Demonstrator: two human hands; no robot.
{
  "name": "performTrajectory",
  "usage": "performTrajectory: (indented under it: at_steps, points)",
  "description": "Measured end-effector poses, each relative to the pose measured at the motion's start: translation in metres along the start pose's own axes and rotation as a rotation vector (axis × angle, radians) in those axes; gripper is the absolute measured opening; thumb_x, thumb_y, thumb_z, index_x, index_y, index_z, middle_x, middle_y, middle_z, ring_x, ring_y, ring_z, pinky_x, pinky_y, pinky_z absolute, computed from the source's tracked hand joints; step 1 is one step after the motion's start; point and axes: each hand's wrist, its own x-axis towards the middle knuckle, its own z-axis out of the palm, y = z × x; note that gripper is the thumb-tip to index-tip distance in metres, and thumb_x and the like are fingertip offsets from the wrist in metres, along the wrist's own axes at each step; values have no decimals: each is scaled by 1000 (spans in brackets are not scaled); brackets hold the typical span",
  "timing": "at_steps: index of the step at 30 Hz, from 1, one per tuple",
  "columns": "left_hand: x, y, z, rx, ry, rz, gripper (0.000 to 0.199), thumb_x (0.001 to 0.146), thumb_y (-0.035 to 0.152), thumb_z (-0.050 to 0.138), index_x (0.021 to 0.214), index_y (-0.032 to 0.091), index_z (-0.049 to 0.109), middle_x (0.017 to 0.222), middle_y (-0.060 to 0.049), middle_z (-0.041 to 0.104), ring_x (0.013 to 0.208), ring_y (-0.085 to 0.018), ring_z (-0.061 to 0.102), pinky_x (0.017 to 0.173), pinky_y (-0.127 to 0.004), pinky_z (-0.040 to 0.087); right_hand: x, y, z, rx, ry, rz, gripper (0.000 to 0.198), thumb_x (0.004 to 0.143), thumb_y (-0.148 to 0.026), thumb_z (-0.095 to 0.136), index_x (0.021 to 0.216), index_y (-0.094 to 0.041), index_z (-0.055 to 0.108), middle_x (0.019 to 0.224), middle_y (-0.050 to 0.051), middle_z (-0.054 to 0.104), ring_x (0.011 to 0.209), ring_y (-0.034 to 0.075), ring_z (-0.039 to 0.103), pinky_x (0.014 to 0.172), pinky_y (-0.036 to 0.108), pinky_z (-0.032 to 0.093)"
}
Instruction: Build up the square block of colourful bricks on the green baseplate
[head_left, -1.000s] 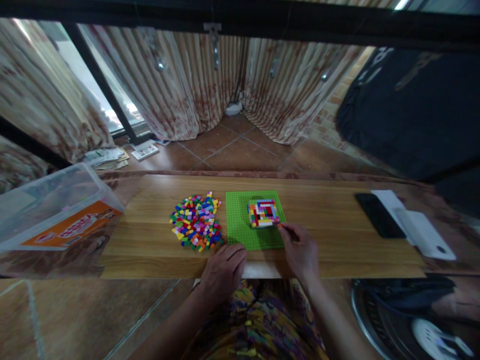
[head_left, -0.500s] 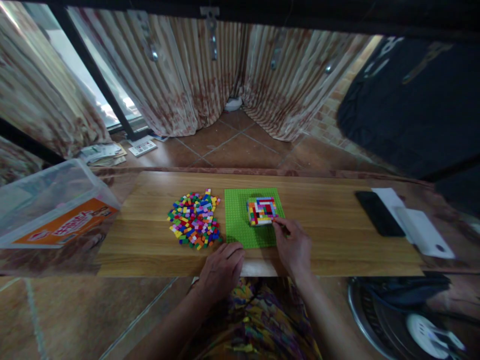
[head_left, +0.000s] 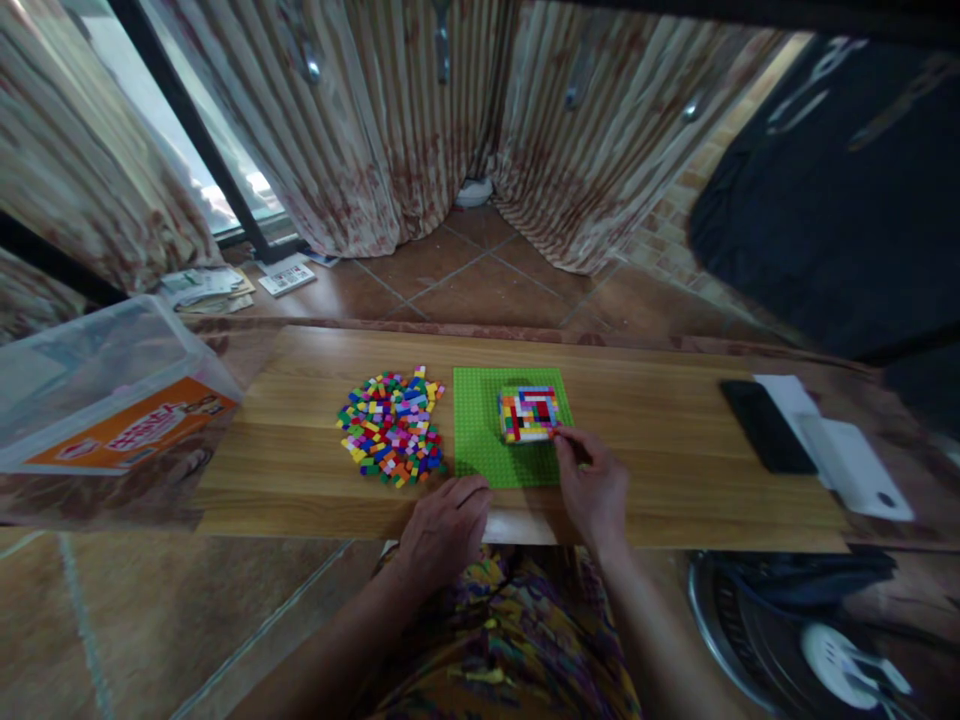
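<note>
A green studded baseplate [head_left: 476, 430] lies on the wooden board. On it stands a low block of multicoloured toy bricks [head_left: 529, 414], with uneven rows of red, white, yellow and blue on top. My right hand [head_left: 594, 490] is closed in a pinch at the block's near right corner, with a small red brick [head_left: 556, 431] at the fingertips. Whether that brick is seated cannot be made out. My left hand [head_left: 448, 525] rests on the board's front edge, by the near left corner of the baseplate, fingers loosely bent and laid down, with nothing visible in them.
A heap of loose coloured bricks [head_left: 394, 428] spreads left of the baseplate. The wooden board [head_left: 652, 420] holds a black phone [head_left: 766, 425] and white items [head_left: 862, 470] at its right end. Far left is a clear plastic bin [head_left: 112, 385] with an orange label.
The camera view has tilted slightly. My right hand stays pinched at the block's near right corner, and my left hand keeps its place on the front edge.
</note>
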Motion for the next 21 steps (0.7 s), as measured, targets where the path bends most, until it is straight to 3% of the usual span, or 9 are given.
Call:
performTrajectory:
  at_steps: [8, 21]
  points:
    - [0, 1, -2, -8, -21, -14, 21, 91, 11, 49, 103, 17, 66, 109, -10, 70, 98, -20, 65, 87, -35, 58, 7, -2, 4, 117, 21, 154, 32, 79, -43, 63, 92, -15, 72, 86, 10, 76, 77, 22, 69, 72, 34, 53]
    - [1, 3, -4, 6, -18, 4, 17, 92, 13, 51, 102, 16, 65, 107, -9, 70, 97, -20, 65, 86, -35, 57, 12, 5, 9, 243, 5, 211, 34, 75, -43, 69, 93, -15, 72, 83, 9, 76, 74, 21, 69, 69, 33, 52]
